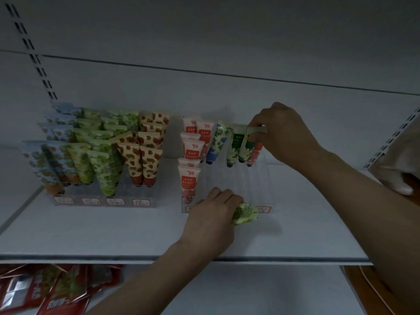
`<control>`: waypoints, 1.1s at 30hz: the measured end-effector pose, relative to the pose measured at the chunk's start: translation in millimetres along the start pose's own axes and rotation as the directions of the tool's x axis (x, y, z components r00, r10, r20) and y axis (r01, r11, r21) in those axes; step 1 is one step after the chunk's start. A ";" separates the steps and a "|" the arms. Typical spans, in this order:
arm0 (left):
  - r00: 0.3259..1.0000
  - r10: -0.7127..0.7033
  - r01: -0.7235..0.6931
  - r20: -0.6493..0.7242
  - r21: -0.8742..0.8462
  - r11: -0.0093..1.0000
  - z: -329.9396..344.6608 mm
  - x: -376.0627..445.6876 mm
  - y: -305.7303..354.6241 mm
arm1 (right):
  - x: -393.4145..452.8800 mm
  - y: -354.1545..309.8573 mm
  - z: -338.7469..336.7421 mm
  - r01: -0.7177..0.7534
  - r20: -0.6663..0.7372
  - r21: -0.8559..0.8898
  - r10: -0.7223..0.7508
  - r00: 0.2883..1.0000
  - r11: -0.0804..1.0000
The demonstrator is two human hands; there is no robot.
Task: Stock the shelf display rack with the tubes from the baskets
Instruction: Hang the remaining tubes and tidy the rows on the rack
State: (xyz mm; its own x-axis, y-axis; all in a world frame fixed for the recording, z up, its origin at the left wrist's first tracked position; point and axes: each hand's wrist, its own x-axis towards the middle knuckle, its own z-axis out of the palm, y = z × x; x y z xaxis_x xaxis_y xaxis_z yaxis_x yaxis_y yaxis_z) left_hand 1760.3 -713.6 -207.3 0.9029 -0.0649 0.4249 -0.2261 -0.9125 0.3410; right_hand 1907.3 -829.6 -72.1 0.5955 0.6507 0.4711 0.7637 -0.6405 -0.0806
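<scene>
The green tube (pixel 245 145) stands nearly upright in the clear rack (pixel 238 178), cap down, crimped end up and tilted right. The right hand (pixel 281 135) pinches that crimped end, fingers curled round it. A dark green tube (pixel 234 146) is just left of the grip and a red one (pixel 255 153) just below it. The left hand (pixel 213 214), nearer the shelf (pixel 113 230) edge, grips a second green tube (pixel 246 213) lying crosswise, its end pointing right. The shelf is white, the light dim; red packets (pixel 45 289) lie on the level below.
</scene>
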 end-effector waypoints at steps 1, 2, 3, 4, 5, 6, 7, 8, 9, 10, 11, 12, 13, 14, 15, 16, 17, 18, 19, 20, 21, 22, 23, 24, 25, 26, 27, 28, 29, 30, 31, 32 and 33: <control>1.000 0.003 -0.003 0.002 -0.001 1.000 -0.4 0.0 -0.6 | 2.0 -0.4 -0.9 -0.018 0.000 0.004 0.018 1.000 1.000; 1.000 0.007 -0.007 0.004 -0.002 1.000 -1.0 0.1 -0.8 | 4.2 -0.9 -1.6 -0.038 0.002 0.005 0.038 0.999 0.999; 1.000 0.010 -0.010 0.005 -0.002 1.000 -1.5 0.2 -0.8 | 6.4 -1.5 -1.8 -0.054 0.007 0.001 0.054 0.999 0.999; 1.000 0.012 -0.012 0.006 -0.002 1.000 -2.0 0.2 -0.8 | 8.6 -2.3 -1.5 -0.067 0.016 -0.008 0.067 0.998 0.998; 1.000 0.011 -0.011 0.005 -0.001 1.000 -2.2 0.4 -0.6 | 10.6 -3.7 -0.6 -0.080 0.025 -0.016 0.080 0.996 0.997; 1.000 0.010 -0.010 0.002 0.001 1.000 -2.4 0.8 -0.4 | 12.3 -5.6 0.1 -0.092 0.033 -0.022 0.093 0.995 0.996; 1.000 0.010 -0.010 -0.003 0.002 1.000 -2.3 1.2 -0.6 | 13.7 -7.6 1.2 -0.102 0.040 -0.029 0.103 0.994 0.994; 1.000 0.012 -0.012 -0.007 0.003 1.000 -1.9 1.5 -0.9 | 14.6 -9.2 2.0 -0.107 0.045 -0.038 0.109 0.993 0.994; 1.000 0.014 -0.014 -0.009 0.003 1.000 -1.6 1.2 -1.2 | 15.0 -10.6 2.0 -0.111 0.049 -0.049 0.113 0.992 0.993; 1.000 0.015 -0.015 -0.009 0.002 1.000 -1.2 0.7 -1.6 | 15.4 -11.7 0.5 -0.113 0.052 -0.062 0.116 0.992 0.992; 1.000 0.019 -0.019 -0.009 0.000 1.000 -1.1 0.4 -1.8 | 16.3 -12.5 -3.3 -0.112 0.054 -0.071 0.116 0.992 0.991; 1.000 0.022 -0.022 -0.007 -0.004 1.000 -1.1 0.3 -2.1 | 18.0 -13.1 -9.6 -0.111 0.054 -0.070 0.114 0.992 0.991; 1.000 0.025 -0.025 -0.007 -0.007 1.000 -1.0 0.2 -2.5 | 20.8 -13.2 -18.0 -0.111 0.049 -0.056 0.114 0.992 0.992; 1.000 0.028 -0.028 -0.007 -0.008 1.000 -1.3 0.2 -2.7 | 24.6 -13.3 -28.3 -0.114 0.036 -0.029 0.115 0.993 0.993; 1.000 0.028 -0.028 -0.009 -0.007 1.000 -1.6 0.2 -2.9 | 29.2 -13.1 -39.0 -0.116 0.019 0.001 0.116 0.993 0.993; 1.000 0.027 -0.027 -0.010 -0.005 1.000 -1.9 0.2 -2.9 | 34.1 -12.8 -49.0 -0.115 -0.003 0.024 0.115 0.993 0.993; 1.000 0.027 -0.027 -0.012 -0.004 1.000 -1.9 0.3 -3.1 | 39.0 -11.6 -57.2 -0.109 -0.026 0.032 0.110 0.994 0.994; 1.000 0.026 -0.027 -0.012 -0.005 1.000 -1.6 0.2 -3.3 | 43.3 -10.2 -63.3 -0.100 -0.042 0.027 0.102 0.994 0.995; 1.000 0.027 -0.027 -0.012 -0.006 1.000 -1.2 0.0 -3.5 | 47.1 -8.6 -66.7 -0.092 -0.048 0.020 0.093 0.994 0.996; 1.000 0.028 -0.028 -0.011 -0.007 1.000 -0.9 0.0 -3.5 | 49.9 -7.3 -68.0 -0.088 -0.046 0.013 0.089 0.995 0.996; 1.000 0.028 -0.029 -0.011 -0.006 1.000 -0.9 0.2 -3.5 | 51.9 -5.8 -68.1 -0.086 -0.039 0.005 0.087 0.995 0.996; 1.000 0.028 -0.028 -0.013 -0.008 1.000 -0.9 0.7 -3.5 | 53.1 -4.8 -67.5 -0.083 -0.035 -0.007 0.082 0.996 0.997; 0.999 0.028 -0.028 -0.016 -0.008 1.000 -0.9 0.8 -3.6 | 54.2 -3.8 -66.6 -0.076 -0.032 -0.016 0.075 0.997 0.997; 0.999 0.029 -0.029 -0.020 -0.008 1.000 -1.1 1.0 -3.8 | 55.2 -3.6 -66.2 -0.067 -0.033 -0.018 0.067 0.997 0.998; 0.999 0.031 -0.031 -0.023 -0.007 0.999 -1.0 1.0 -4.0 | 56.1 -3.5 -65.4 -0.059 -0.031 -0.015 0.059 0.998 0.998; 0.999 0.032 -0.032 -0.023 -0.005 0.999 -1.2 1.0 -4.2 | 57.0 -4.2 -65.1 -0.051 -0.023 -0.015 0.050 0.998 0.999; 0.999 0.032 -0.032 -0.022 -0.002 0.999 -1.2 0.9 -4.4 | 57.7 -5.2 -64.6 -0.039 -0.012 -0.023 0.039 0.999 0.999; 0.999 0.031 -0.031 -0.019 0.001 1.000 -1.0 0.7 -4.3 | 58.6 -6.3 -64.1 -0.024 -0.001 -0.036 0.024 1.000 0.999; 0.999 0.030 -0.030 -0.016 0.004 1.000 -0.8 0.8 -4.2 | 59.9 -7.0 -64.1 -0.010 0.008 -0.049 0.010 1.000 0.999; 1.000 0.028 -0.028 -0.014 0.004 1.000 -0.7 0.9 -4.1 | 60.9 -8.3 -64.2 0.000 0.018 -0.057 0.001 1.000 0.998; 1.000 0.026 -0.026 -0.011 0.004 1.000 -0.6 1.1 -4.0 | 61.3 -9.8 -63.5 0.009 0.031 -0.062 -0.007 0.999 0.998; 1.000 0.025 -0.025 -0.009 0.003 1.000 -0.6 1.4 -3.8 | 60.4 -12.4 -62.4 0.022 0.049 -0.061 -0.019 0.999 0.998; 1.000 0.024 -0.024 -0.009 0.003 1.000 -0.7 1.3 -3.8 | 58.6 -15.0 -59.8 0.036 0.073 -0.054 -0.032 0.997 0.998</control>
State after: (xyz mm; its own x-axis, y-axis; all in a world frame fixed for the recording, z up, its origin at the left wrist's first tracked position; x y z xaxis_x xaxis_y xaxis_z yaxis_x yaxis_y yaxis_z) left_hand 1762.1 -710.0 -207.4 0.8939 -0.0833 0.4405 -0.2467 -0.9118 0.3282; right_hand 1915.8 -806.3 9.3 0.5875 0.6987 0.4083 0.7699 -0.6380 -0.0159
